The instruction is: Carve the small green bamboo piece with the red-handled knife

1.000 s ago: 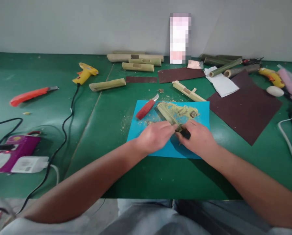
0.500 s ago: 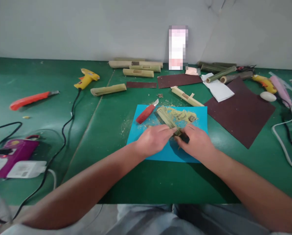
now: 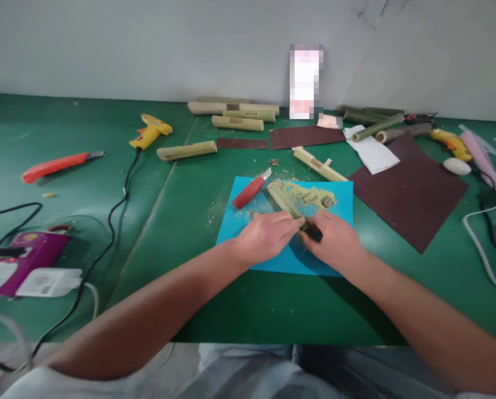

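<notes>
A pale green bamboo piece (image 3: 282, 198) lies slanted over the blue sheet (image 3: 268, 263), its near end between my hands. My left hand (image 3: 268, 237) is closed on that near end, fingertips pressed along it. Against the same end, my right hand (image 3: 335, 235) pinches a small dark piece that looks like folded sandpaper (image 3: 315, 232); its fingers partly cover it. Just beyond the bamboo spreads a heap of pale dust (image 3: 314, 195). A red-handled craft knife (image 3: 250, 193) rests on the sheet's upper left, beside the bamboo and apart from both hands.
Brown sheets (image 3: 414, 194) lie at right, and a notched bamboo piece (image 3: 319, 165) sits behind the blue sheet. More bamboo (image 3: 237, 123) lines the wall. At left are a yellow glue gun (image 3: 150, 133), an orange cutter (image 3: 56, 167), and a purple power box (image 3: 27, 260) with trailing cords.
The view has shifted slightly. Both hands stay at the bamboo's near end; a little more of the dark piece shows by my right fingers.
</notes>
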Motion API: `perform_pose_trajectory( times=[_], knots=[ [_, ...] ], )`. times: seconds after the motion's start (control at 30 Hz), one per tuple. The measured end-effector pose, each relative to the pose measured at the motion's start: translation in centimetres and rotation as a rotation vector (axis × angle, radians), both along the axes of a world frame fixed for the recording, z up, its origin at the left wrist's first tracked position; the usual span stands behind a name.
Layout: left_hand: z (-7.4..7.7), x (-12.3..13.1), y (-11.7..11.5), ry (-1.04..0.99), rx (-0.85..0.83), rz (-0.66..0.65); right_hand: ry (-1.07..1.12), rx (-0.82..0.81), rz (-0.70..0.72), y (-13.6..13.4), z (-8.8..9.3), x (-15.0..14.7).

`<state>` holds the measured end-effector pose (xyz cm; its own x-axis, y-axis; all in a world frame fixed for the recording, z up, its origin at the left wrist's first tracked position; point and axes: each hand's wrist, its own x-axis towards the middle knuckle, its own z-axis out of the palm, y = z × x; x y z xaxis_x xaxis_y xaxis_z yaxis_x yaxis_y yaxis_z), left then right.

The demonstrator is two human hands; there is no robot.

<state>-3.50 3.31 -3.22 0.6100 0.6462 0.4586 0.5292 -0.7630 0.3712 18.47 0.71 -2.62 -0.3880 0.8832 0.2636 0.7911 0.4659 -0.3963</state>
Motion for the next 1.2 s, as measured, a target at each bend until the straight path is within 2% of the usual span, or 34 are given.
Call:
perform_pose_trajectory(
  times=[0.13, 0.27, 0.4, 0.57, 0.73, 0.93, 1.07, 1.2],
  knots=[
    [-0.1, -0.2, 0.0, -0.042, 0.008, 0.107, 0.008, -0.039, 0.001, 0.0, 0.1, 0.1],
    [-0.1, -0.3, 0.0, -0.013, -0.019, 0.015, 0.015, -0.048, 0.005, 0.1, 0.1, 0.2],
    [0.2, -0.2, 0.1, -0.029, -0.011, 0.116, 0.016, -0.035, 0.007, 0.1, 0.1, 0.1],
    [0.2, 0.7, -0.2, 0.000, -0.025, 0.008, -0.024, -0.029, -0.009, 0.2, 0.2, 0.1],
    [0.3, 0.3, 1.2, -0.036, 0.007, 0.118, -0.042, 0.002, -0.019, 0.2, 0.1, 0.8],
    [1.5, 0.4, 1.6, -0.002, -0.031, 0.235, -0.034, -0.014, -0.048, 0.5, 0.2, 1.5],
    [1.8, 1.3, 1.8, 0.031, -0.048, 0.232, -0.036, -0.061, -0.050, 0.6, 0.4, 1.6],
    [1.4, 1.3, 1.8, -0.052, -0.039, 0.218, -0.015, -0.113, -0.066, 0.5, 0.4, 1.6]
  ],
)
